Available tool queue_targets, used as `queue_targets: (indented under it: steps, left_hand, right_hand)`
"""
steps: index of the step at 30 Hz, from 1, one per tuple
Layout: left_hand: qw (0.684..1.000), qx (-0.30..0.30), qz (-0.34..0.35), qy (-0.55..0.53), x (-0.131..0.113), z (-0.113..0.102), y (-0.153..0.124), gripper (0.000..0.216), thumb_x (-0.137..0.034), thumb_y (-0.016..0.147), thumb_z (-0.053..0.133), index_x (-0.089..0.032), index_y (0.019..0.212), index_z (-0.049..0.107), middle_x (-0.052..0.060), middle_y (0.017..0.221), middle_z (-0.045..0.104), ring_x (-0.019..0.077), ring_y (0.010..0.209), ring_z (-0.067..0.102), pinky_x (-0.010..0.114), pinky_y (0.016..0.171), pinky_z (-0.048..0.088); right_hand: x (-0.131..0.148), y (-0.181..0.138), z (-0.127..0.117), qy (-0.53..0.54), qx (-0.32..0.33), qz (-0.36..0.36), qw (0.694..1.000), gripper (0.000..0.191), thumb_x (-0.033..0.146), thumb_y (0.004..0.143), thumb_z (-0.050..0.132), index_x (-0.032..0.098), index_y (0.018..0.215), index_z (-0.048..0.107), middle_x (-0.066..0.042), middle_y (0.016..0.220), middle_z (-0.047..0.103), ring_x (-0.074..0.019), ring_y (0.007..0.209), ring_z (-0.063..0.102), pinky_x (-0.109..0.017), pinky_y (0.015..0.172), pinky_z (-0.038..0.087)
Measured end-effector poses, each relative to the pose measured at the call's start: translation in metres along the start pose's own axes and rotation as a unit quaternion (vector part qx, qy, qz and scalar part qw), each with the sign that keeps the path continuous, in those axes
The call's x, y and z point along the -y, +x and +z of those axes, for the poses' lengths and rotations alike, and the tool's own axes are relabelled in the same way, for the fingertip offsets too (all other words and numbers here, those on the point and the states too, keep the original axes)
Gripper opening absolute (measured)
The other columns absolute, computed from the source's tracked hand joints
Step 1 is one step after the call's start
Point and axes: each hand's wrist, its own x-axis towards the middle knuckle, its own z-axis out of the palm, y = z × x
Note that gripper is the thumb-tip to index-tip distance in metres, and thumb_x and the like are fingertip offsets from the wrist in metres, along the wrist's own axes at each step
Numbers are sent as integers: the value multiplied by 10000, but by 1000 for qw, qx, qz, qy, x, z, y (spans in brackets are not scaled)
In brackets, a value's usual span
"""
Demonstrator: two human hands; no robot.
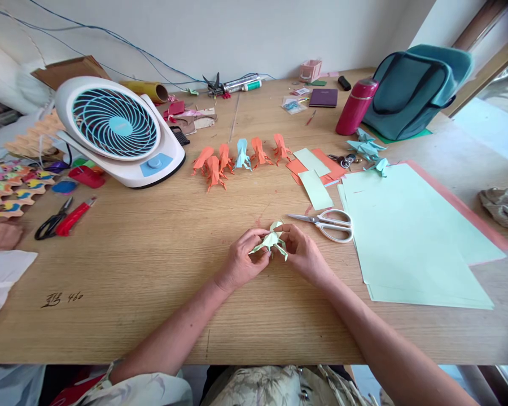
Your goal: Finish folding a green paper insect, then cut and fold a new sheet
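Between my two hands is a pale green origami figure (271,240) with thin folded legs, held just above the wooden table. My left hand (246,255) pinches its left side, thumb below and fingers above. From the other side, my right hand (301,248) grips the figure near its top and right legs. Fingertips hide part of the paper. Silver scissors with white handles (332,224) lie just beyond my right hand. Farther back stand several orange origami figures (215,172) and one light blue origami figure (242,153), in a loose row.
Large pale green sheets (415,237) cover the table's right side, with small cut paper pieces (316,190) behind the scissors. A white fan (121,129), black scissors (54,219) and a red cutter (76,216) are at left. A pink bottle (356,106) and teal bag (410,93) stand back right.
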Motion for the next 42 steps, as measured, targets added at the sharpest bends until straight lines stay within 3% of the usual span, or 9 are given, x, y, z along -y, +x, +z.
queue_targets:
  steps: [6,13,17,22,34,42]
  left_hand:
    - [1000,-10,11,18,-2,1,-1,184,-75,821,592,-199,955,571,64,1114,680,164,1033,655,281,910,525]
    - [999,-11,-40,14,0,4,-6,431,-92,816,633,-224,1208,510,46,1136,679,159,1025,677,289,934,551]
    - [999,-6,-11,34,1,4,-6,503,-67,839,604,-228,1302,491,72,1197,656,175,1100,653,329,988,541]
    - [998,-13,28,51,1,2,-3,438,-29,826,599,-213,1223,592,98,1188,626,198,1137,630,360,988,547]
    - [999,-6,27,41,10,8,-11,374,-2,892,533,-211,1173,665,77,1189,717,167,1087,697,302,969,580]
    - [998,2,39,54,5,8,-10,366,-66,940,518,-234,1239,643,61,1232,712,161,1112,694,298,992,574]
  right_hand:
    - [5,-2,0,-31,2,7,999,305,263,804,637,200,1098,586,27,733,621,-123,605,517,-239,598,408]
    - [2,-3,1,-96,-7,-10,995,297,204,803,607,208,1099,616,4,773,666,-167,712,590,-267,675,426]
    - [-1,-3,2,-127,-15,-43,991,343,146,793,574,203,1127,630,-18,806,681,-193,767,597,-302,736,437]
    - [-1,-6,-2,-159,-8,-81,984,429,97,760,598,191,1177,631,-54,879,694,-223,808,595,-332,753,435]
    - [-2,-7,-5,-190,17,-106,976,463,29,753,591,204,1182,617,-71,1040,722,-266,934,609,-378,831,418]
    - [2,-7,-6,-228,14,-99,969,475,34,762,603,198,1207,604,-66,1014,734,-266,911,614,-375,819,385]
